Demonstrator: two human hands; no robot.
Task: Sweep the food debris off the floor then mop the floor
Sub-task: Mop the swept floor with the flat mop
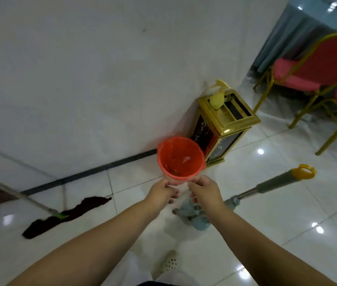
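Note:
A small waste bin (181,155) lined with a red bag stands by the wall, with some debris at its bottom. My left hand (163,193) and my right hand (203,190) both pinch its near rim, where the bag folds over a pale edge. Just below my hands lies a grey-blue string mop (196,216); its metal handle runs right to a yellow loop (305,172). A flat mop with a dark cloth (66,215) rests on the white tiled floor (266,213) at the left, its handle rising up-left. What lies between my fingers is blurred.
A gold-framed bin (223,124) with a yellow spray bottle (218,98) on top stands in the wall corner behind the red-lined bin. Red chairs with gold legs (316,75) and a blue-clothed table (299,34) are at the right. The white wall (81,79) fills the left.

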